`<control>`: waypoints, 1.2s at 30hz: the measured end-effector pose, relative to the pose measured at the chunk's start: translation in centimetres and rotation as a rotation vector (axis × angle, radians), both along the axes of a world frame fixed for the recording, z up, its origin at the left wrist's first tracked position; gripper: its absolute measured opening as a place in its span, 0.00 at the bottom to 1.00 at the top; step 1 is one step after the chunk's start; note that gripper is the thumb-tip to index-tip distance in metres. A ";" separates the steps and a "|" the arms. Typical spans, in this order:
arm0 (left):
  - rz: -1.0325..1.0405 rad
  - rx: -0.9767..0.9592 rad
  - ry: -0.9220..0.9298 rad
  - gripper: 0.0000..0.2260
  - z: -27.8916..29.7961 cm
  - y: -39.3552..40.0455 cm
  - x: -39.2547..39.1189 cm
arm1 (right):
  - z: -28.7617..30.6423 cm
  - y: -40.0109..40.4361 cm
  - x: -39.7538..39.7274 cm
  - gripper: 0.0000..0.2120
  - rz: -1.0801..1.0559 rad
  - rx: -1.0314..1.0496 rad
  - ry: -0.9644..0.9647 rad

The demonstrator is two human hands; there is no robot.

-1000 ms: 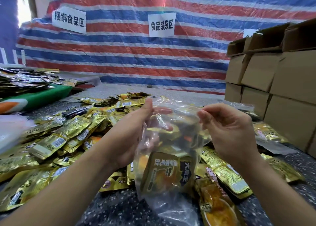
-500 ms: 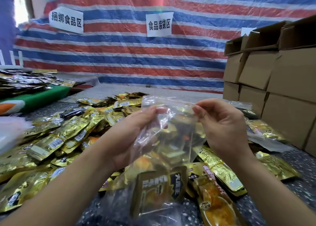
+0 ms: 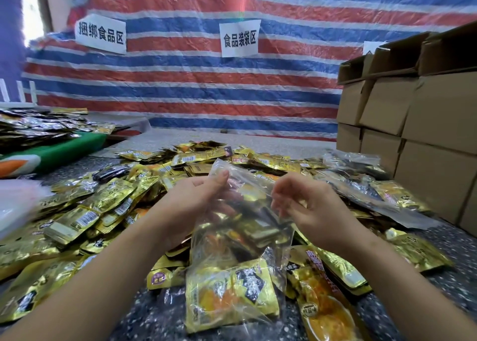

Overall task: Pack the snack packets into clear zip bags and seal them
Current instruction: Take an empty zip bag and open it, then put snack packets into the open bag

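A clear zip bag with several gold snack packets inside lies in front of me, its bottom resting on the speckled table. My left hand pinches the bag's top left corner between thumb and fingers. My right hand pinches the top edge on the right side, fingers curled. One large gold packet shows through the bag's lower part. Loose gold snack packets are heaped across the table around both hands.
Stacked cardboard boxes stand along the right. A green-edged surface with more packets lies at the far left. A white plastic bundle sits at the left edge. A striped tarp with paper signs hangs behind.
The bag has come down from mid-air until its bottom rests on the table. Both hands lowered with it and stay on its top edge.
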State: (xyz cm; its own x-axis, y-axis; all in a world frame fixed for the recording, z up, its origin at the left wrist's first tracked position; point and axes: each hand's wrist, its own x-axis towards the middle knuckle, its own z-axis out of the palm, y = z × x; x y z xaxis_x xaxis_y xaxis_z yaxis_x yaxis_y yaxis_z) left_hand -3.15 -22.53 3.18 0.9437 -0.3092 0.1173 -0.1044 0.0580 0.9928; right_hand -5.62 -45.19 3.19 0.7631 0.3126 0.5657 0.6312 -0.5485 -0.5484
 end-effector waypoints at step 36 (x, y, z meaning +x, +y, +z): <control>0.128 0.054 -0.196 0.11 -0.8 -0.1 0.7 | 4.4 0.3 16.4 0.23 -0.500 -0.729 0.280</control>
